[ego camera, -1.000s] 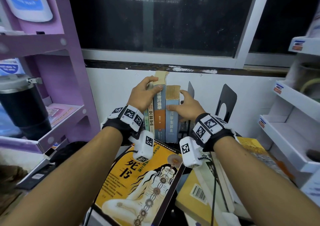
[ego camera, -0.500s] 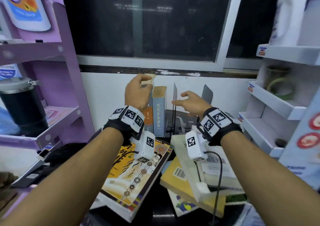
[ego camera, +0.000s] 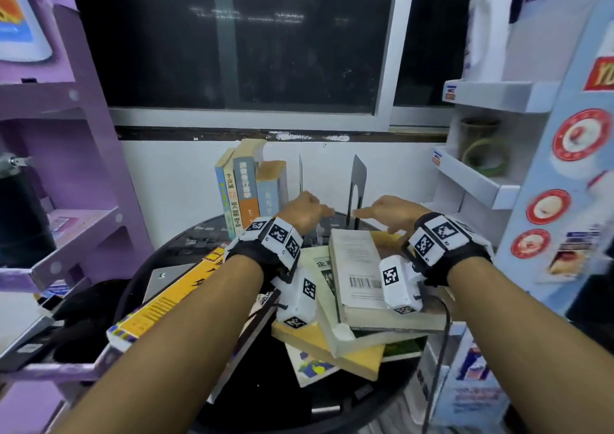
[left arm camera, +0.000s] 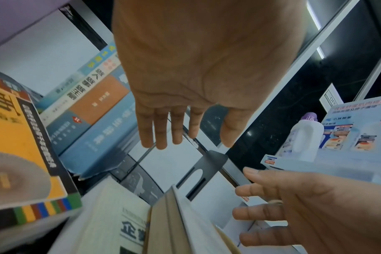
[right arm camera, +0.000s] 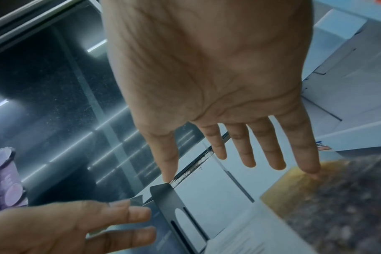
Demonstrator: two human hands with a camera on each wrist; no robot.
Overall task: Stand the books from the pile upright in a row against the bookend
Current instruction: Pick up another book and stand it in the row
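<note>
**A:** What surrounds the work area?

**B:** A round black table [ego camera: 186, 251] sits under a dark window [ego camera: 232, 35], with a purple shelf unit [ego camera: 66, 154] at its left edge and a white shelf unit [ego camera: 478, 181] at its right. Four standing books [ego camera: 247, 191] lean slightly left at the table's far edge. Just right of them stand two thin black bookends [ego camera: 357, 181], edge-on. A loose pile of books [ego camera: 358, 287] lies flat near the right edge, and a yellow book [ego camera: 172, 297] lies flat toward the left edge.

**B:** And the hands?

**A:** Both hover palm-down over the far end of the pile, holding nothing. The left hand [ego camera: 304, 209] has relaxed, lightly bent fingers beside the standing books. The right hand [ego camera: 393, 211] has straight, spread fingers near the bookends.

**A:** What has changed?

**B:** Half a second ago the left hand gripped the standing books' tops; now it has let go and dropped lower, and the books stand unsupported.
</note>
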